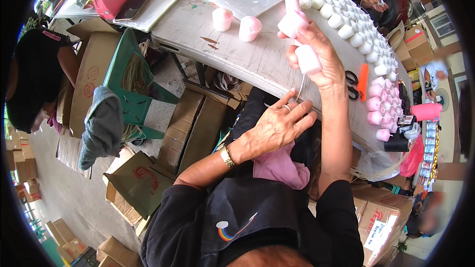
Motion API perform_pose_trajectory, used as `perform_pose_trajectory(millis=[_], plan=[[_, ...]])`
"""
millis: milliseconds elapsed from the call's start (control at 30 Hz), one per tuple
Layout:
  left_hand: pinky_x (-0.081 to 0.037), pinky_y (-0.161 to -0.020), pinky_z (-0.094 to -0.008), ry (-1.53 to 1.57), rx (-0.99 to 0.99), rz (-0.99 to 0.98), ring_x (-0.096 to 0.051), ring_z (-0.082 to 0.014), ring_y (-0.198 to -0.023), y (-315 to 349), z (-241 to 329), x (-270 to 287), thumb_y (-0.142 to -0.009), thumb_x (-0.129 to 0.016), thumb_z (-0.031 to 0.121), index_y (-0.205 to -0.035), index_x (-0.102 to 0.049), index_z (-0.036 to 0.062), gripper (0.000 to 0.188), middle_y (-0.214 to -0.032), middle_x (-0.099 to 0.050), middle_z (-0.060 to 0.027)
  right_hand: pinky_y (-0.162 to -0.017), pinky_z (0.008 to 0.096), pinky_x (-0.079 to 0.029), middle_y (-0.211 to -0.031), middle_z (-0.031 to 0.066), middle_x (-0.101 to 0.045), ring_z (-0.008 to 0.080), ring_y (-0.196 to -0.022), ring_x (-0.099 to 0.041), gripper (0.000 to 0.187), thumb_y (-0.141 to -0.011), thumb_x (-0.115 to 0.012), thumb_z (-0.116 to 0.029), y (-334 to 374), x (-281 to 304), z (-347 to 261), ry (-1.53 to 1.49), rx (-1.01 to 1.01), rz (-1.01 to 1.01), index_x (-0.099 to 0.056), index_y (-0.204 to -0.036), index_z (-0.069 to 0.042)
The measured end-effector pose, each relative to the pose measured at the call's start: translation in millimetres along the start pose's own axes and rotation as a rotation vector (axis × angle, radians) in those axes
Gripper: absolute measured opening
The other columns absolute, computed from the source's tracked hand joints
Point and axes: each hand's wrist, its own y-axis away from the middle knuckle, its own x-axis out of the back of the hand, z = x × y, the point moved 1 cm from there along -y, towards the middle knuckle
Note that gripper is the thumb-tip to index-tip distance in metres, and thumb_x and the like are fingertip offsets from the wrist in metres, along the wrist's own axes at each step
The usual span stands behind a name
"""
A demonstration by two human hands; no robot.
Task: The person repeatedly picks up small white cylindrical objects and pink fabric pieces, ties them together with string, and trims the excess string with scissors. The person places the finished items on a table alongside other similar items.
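My right hand (316,54) is clamped on two pink candles (302,39) raised over the tabletop (247,54); my left hand (277,126), nearer, pinches their thin wick (301,89) taut, apparently to steady them.

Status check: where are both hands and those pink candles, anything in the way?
Right hand raised, gripping pink cylinder candles. Left hand lower, pinching thin white wick string. Two pink candles stand apart on the grey table; nothing between.

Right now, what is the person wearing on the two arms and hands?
The left hand has a silver ring on one finger, and a gold bracelet or watch band sits at the wrist. The right hand shows no jewellery. Both arms come from short black sleeves, with forearms uncovered.
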Motion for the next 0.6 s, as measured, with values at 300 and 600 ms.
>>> perform_pose_trajectory(millis=[300, 600], plan=[[-0.039, -0.108, -0.0531, 0.163, 0.331, 0.135, -0.063, -0.0256, -0.092, 38.9, 6.2, -7.6, -0.071, -0.062, -0.004, -0.118, -0.057, 0.0062, 0.049, -0.110, -0.055, -0.0108, -0.067, 0.0364, -0.053, -0.078, 0.0093, -0.065, 0.0190, -0.072, -0.066, 0.038, -0.086, -0.070, -0.032, -24.6, -10.0, 30.1, 0.880, 0.085, 0.324, -0.061, -0.111, -0.006], [-0.054, -0.069, -0.0369, 0.301, 0.345, 0.027, -0.063, -0.0255, -0.076, 32.1, 11.8, -13.9, -0.072, -0.060, -0.008, -0.120, -0.057, 0.0051, 0.050, -0.117, -0.051, -0.0152, -0.066, 0.0357, -0.052, -0.093, 0.0091, -0.066, 0.0226, -0.080, -0.062, 0.037, -0.091, -0.065, -0.031, -6.3, 12.4, 16.4, -0.130, -0.100, 0.313, -0.063, -0.112, -0.001]])
